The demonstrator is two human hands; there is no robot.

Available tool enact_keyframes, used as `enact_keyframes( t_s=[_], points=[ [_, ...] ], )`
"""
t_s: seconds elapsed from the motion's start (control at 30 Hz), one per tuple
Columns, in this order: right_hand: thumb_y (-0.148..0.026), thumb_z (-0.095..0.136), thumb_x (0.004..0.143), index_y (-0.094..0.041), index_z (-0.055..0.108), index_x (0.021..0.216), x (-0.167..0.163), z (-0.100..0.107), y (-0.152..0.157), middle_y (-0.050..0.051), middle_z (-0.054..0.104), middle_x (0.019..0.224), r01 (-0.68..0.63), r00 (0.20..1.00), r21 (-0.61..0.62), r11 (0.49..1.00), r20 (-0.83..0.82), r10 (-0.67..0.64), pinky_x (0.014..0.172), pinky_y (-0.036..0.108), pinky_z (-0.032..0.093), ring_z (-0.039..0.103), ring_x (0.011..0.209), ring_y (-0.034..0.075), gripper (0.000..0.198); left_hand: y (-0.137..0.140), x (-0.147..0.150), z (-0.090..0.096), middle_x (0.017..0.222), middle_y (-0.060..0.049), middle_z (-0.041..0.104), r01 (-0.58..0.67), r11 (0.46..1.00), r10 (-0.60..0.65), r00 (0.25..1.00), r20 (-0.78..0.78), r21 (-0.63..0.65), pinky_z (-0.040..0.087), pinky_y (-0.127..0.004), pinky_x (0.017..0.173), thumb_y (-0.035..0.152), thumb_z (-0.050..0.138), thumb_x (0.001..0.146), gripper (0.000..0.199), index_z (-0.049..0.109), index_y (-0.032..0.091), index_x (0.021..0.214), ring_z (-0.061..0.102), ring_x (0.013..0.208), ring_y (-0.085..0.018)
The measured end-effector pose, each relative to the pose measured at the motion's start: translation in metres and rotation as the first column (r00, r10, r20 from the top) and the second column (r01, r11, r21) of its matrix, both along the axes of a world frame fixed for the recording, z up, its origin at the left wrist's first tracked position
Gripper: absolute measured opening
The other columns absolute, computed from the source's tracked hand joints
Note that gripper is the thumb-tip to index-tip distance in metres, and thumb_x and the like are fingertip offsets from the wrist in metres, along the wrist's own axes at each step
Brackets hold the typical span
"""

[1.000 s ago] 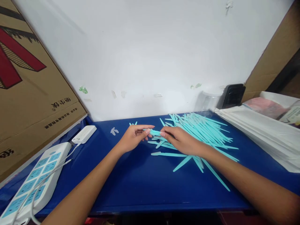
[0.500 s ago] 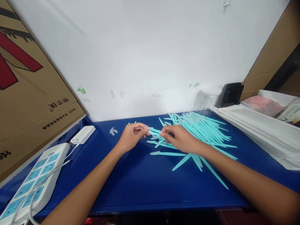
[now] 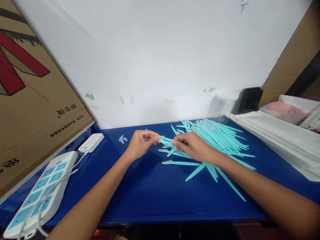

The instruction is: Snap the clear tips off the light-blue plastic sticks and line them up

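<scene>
My left hand (image 3: 142, 144) pinches the head end of a turquoise eyebrow razor (image 3: 166, 140) between thumb and fingers. On its handle side, my right hand (image 3: 194, 146) is closed too, so the razor spans the short gap between both hands. Fingers cover its two ends. Just behind and under my right hand spreads a heap of similar turquoise razors (image 3: 220, 137), with several loose ones fanned toward me. One loose razor (image 3: 181, 163) lies flat below the hands. A few small translucent pieces, apparently blade covers (image 3: 122, 139), rest left of my left hand.
A power strip (image 3: 42, 196) and a white adapter box (image 3: 91, 142) with cables lie on the blue table (image 3: 150, 196) at left. A cardboard box (image 3: 47, 100) stands beyond them. At right are a clear jar (image 3: 225, 105), a black object (image 3: 249, 100) and stacked white packaging (image 3: 275, 140).
The view has shifted slightly, so everything sits a little farther right. Both hands keep their pinch on the razor, with barely any visible movement.
</scene>
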State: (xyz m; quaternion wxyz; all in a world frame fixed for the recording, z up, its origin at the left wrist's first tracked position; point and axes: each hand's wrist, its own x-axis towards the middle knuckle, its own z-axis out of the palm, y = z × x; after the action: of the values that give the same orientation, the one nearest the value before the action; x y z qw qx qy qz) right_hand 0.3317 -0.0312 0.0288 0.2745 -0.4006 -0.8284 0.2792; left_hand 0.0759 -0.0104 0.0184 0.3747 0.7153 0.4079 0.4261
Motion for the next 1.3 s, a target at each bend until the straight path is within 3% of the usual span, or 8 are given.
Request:
enact_keyframes(
  t_s=[0.2, 0.33, 0.4, 0.47, 0.6, 0.9, 1.13, 1.3],
  points=[
    [-0.042, 0.049, 0.103, -0.019, 0.071, 0.076, 0.005, 0.002, 0.004, 0.001, 0.071, 0.070, 0.045, 0.998, 0.065, 0.997, 0.032, -0.048, 0.058, 0.028, 0.036, 0.051, 0.051, 0.012, 0.042, 0.008, -0.008, 0.003, 0.082, -0.010, 0.079, -0.073, 0.997, 0.073, 0.997, 0.015, 0.024, 0.057, -0.029, 0.071, 0.051, 0.080, 0.083, 0.038, 0.080, 0.014, 0.090, 0.072, 0.075, -0.020],
    [-0.044, 0.047, 0.103, -0.019, 0.070, 0.077, 0.020, 0.002, 0.016, 0.002, 0.072, 0.072, 0.173, 0.983, 0.136, 0.976, 0.037, -0.179, 0.057, 0.029, 0.036, 0.050, 0.049, 0.012, 0.043, 0.026, -0.057, 0.018, 0.089, -0.012, 0.080, -0.344, 0.933, 0.341, 0.939, 0.045, 0.102, 0.058, -0.031, 0.074, 0.056, 0.080, 0.079, 0.046, 0.078, 0.013, 0.094, 0.073, 0.077, -0.022],
    [-0.045, 0.049, 0.102, -0.019, 0.070, 0.079, 0.024, 0.002, 0.021, 0.002, 0.072, 0.073, 0.241, 0.968, 0.150, 0.959, 0.031, -0.248, 0.058, 0.029, 0.036, 0.052, 0.051, 0.013, 0.041, 0.034, -0.085, 0.027, 0.086, -0.012, 0.080, -0.436, 0.891, 0.448, 0.890, -0.088, 0.129, 0.057, -0.032, 0.072, 0.053, 0.079, 0.079, 0.043, 0.078, 0.013, 0.096, 0.073, 0.075, -0.023],
    [-0.046, 0.050, 0.101, -0.019, 0.069, 0.077, 0.025, 0.001, 0.023, 0.003, 0.071, 0.072, 0.274, 0.958, 0.160, 0.948, 0.047, -0.284, 0.059, 0.029, 0.035, 0.055, 0.055, 0.015, 0.040, 0.039, -0.107, 0.031, 0.081, -0.010, 0.080, -0.490, 0.840, 0.541, 0.779, -0.317, 0.232, 0.055, -0.033, 0.073, 0.045, 0.074, 0.083, 0.032, 0.079, 0.015, 0.092, 0.074, 0.076, -0.024],
    [-0.046, 0.048, 0.102, -0.021, 0.059, 0.070, 0.018, -0.007, 0.020, 0.000, 0.060, 0.061, 0.265, 0.949, 0.183, 0.947, 0.127, -0.290, 0.059, 0.029, 0.033, 0.050, 0.055, 0.015, 0.041, 0.043, -0.128, 0.025, 0.078, -0.010, 0.079, -0.498, 0.785, 0.613, 0.546, -0.570, 0.368, 0.053, -0.035, 0.074, 0.038, 0.069, 0.085, 0.022, 0.079, 0.018, 0.080, 0.074, 0.077, -0.027],
    [-0.043, 0.047, 0.102, -0.022, 0.049, 0.068, 0.012, -0.010, 0.016, -0.002, 0.050, 0.057, 0.241, 0.945, 0.181, 0.954, 0.180, -0.273, 0.058, 0.029, 0.028, 0.042, 0.053, 0.014, 0.040, 0.051, -0.140, 0.008, 0.085, -0.009, 0.080, -0.480, 0.851, 0.462, 0.485, -0.743, 0.215, 0.049, -0.032, 0.067, 0.044, 0.070, 0.084, 0.026, 0.080, 0.020, 0.083, 0.073, 0.079, -0.026],
    [-0.044, 0.047, 0.102, -0.022, 0.049, 0.068, 0.011, -0.009, 0.016, -0.002, 0.051, 0.057, 0.239, 0.947, 0.183, 0.954, 0.175, -0.271, 0.059, 0.029, 0.028, 0.044, 0.053, 0.015, 0.040, 0.047, -0.137, 0.010, 0.094, -0.013, 0.078, -0.464, 0.772, 0.559, 0.168, -0.812, 0.435, 0.052, -0.039, 0.076, 0.050, 0.063, 0.089, 0.034, 0.081, 0.022, 0.089, 0.070, 0.094, -0.035],
    [-0.045, 0.047, 0.102, -0.022, 0.050, 0.068, 0.009, -0.008, 0.013, -0.002, 0.050, 0.057, 0.251, 0.946, 0.179, 0.951, 0.163, -0.280, 0.058, 0.030, 0.028, 0.043, 0.053, 0.015, 0.041, 0.050, -0.125, -0.006, 0.111, -0.017, 0.071, -0.345, 0.766, 0.628, 0.222, -0.746, 0.542, 0.050, -0.046, 0.097, 0.066, 0.045, 0.096, 0.062, 0.075, 0.017, 0.117, 0.062, 0.111, -0.036]
  ],
)
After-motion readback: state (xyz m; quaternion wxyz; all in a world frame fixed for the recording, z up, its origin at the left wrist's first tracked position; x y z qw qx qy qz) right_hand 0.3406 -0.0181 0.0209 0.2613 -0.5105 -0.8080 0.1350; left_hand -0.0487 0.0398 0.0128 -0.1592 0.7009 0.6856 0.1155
